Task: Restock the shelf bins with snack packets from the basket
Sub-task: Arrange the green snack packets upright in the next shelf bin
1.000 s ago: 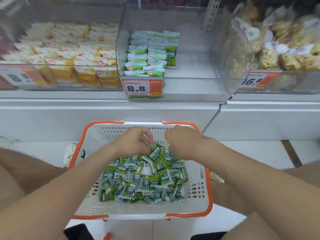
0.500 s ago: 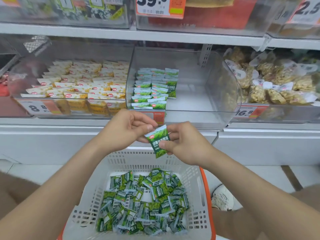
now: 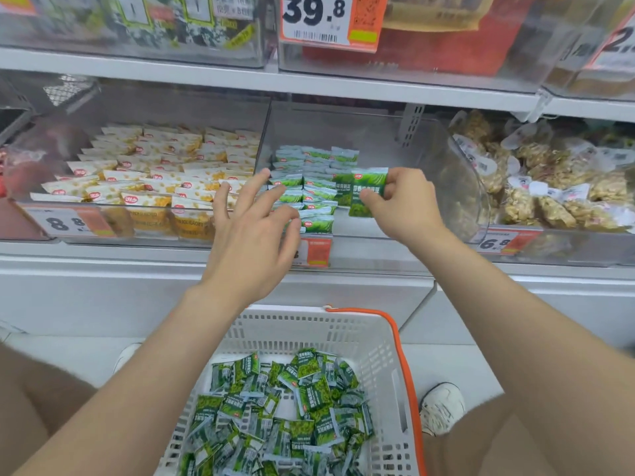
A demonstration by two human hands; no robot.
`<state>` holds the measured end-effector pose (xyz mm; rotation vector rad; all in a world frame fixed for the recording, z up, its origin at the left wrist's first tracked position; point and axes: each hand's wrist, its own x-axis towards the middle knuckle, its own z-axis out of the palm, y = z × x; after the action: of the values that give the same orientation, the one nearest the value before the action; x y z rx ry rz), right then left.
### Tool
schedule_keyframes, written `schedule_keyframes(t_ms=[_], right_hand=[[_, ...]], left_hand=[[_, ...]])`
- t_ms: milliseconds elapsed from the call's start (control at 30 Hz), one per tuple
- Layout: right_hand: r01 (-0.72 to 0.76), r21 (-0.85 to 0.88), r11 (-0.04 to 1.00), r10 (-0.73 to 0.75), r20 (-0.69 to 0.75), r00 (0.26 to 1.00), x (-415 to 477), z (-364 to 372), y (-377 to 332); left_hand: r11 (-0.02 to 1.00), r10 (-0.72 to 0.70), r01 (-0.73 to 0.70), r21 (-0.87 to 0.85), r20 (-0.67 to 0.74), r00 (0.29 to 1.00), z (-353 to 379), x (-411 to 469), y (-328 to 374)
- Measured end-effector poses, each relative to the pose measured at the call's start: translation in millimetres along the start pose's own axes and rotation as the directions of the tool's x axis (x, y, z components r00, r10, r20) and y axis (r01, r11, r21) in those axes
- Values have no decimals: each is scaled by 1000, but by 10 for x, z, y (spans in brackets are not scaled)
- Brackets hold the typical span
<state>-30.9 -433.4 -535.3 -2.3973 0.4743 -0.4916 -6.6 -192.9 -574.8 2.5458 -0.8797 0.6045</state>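
Having been lifted from the white orange-rimmed plastic basket [image 3: 378, 338], a green foil snack packet [image 3: 367, 190] is pinched by the right hand [image 3: 403, 206] inside the clear shelf bin [image 3: 371, 132]; the left hand [image 3: 251, 235] is spread; placement is judged imminent.

A green snack packet [image 3: 367, 192] is held upright at the clear bin [image 3: 395, 231]; more fill the white basket [image 3: 343, 334].
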Motion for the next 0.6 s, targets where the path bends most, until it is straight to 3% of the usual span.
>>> schedule_keyframes(t_ms=[233, 433, 600], right_hand=[[-142, -176, 974, 179, 210, 961, 528, 376, 77], [-108, -250, 962, 167, 227, 960, 755, 524, -11], [44, -309, 950, 35, 244, 969, 795, 512, -44]], left_hand=[[999, -23, 23, 34, 15, 1000, 83, -18, 12], [999, -20, 20, 48, -11, 1000, 117, -10, 7], [998, -24, 25, 49, -17, 1000, 124, -11, -4]])
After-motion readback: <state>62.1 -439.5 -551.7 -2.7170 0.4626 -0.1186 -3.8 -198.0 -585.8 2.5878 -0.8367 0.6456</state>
